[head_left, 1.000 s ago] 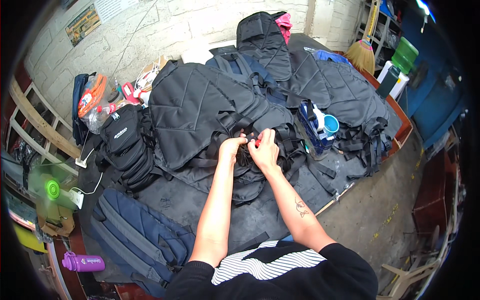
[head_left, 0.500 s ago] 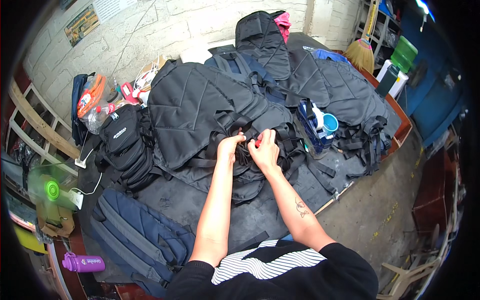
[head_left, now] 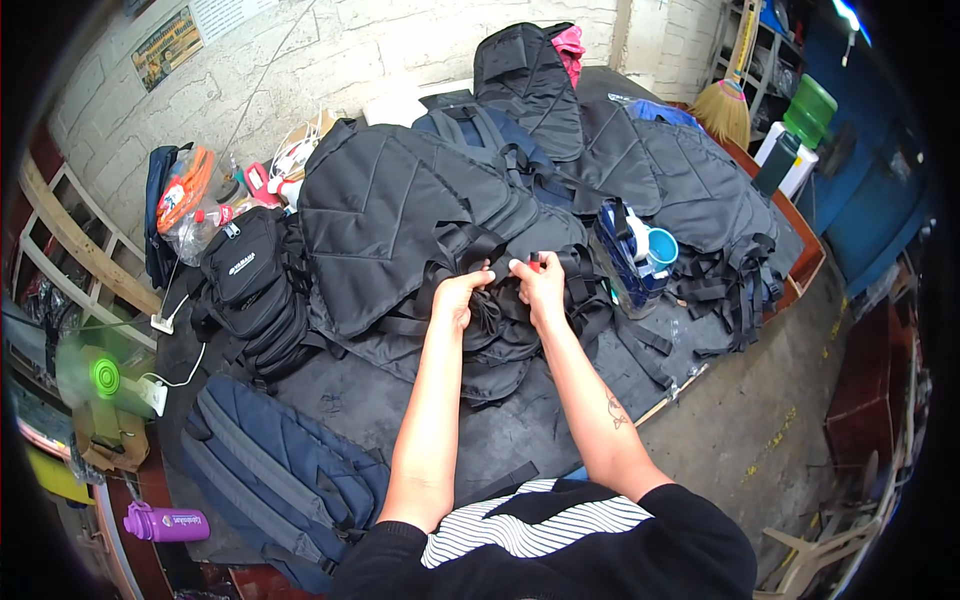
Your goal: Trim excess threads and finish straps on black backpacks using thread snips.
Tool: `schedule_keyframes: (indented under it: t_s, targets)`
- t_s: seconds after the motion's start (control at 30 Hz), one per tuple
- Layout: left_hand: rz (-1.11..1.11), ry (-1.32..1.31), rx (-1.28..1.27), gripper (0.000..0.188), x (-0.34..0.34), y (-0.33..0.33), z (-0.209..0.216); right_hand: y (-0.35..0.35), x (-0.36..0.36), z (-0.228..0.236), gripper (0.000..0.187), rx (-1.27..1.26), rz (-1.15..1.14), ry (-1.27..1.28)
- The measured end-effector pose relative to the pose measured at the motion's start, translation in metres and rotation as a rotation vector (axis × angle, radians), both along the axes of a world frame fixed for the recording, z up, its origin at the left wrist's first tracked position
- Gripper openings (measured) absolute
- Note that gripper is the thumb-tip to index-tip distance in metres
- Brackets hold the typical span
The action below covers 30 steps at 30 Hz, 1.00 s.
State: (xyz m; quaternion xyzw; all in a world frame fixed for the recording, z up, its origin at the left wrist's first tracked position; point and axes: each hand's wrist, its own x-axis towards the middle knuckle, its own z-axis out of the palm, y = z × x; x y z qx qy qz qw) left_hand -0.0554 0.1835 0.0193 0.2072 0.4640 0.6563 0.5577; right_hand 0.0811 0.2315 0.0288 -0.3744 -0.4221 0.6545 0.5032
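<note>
A large black backpack [head_left: 390,215] lies on the dark table in front of me, with black straps [head_left: 468,245] bunched at its near end. My left hand [head_left: 458,298] is closed in a pinch on a black strap there. Close to its right, my right hand [head_left: 543,290] is closed round a small red thing [head_left: 536,265], whose kind I cannot make out. A narrow gap separates the two hands. Loose black cords or straps [head_left: 486,312] hang in a bundle between and below them.
Left stand a smaller black bag [head_left: 245,270] and a navy backpack [head_left: 270,470], with a purple bottle [head_left: 168,522] and green fan [head_left: 104,377] beyond. Right are a clear-and-blue container [head_left: 625,265] with a light-blue cup [head_left: 661,246] and more black bags [head_left: 700,180].
My right hand has shifted slightly right and turned, drawing apart from the left hand, and the red thing now points upward. My left hand has barely moved.
</note>
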Motion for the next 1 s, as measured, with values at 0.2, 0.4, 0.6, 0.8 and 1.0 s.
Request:
schedule_keyframes:
  t_s: [0.2,0.4,0.6,0.8,1.0]
  targets:
    - [-0.251,0.125,-0.096,0.024,0.012,-0.003,0.011,0.007,-0.014,-0.005,0.032,0.129,-0.193,0.012]
    - [0.159,0.102,-0.083,0.031,0.007,0.006,0.01,0.002,-0.006,-0.019,0.03,0.281,-0.052,-0.192]
    - [0.235,0.07,-0.045,0.025,0.009,0.007,0.009,-0.018,-0.013,-0.008,0.025,0.541,-0.132,-0.71]
    - [0.239,0.045,-0.089,0.023,0.011,0.009,0.013,-0.019,-0.011,-0.007,0.026,0.579,-0.235,-0.812]
    - [0.239,0.05,-0.067,0.023,0.012,0.012,0.007,-0.018,-0.013,-0.009,0.026,0.581,-0.244,-0.785]
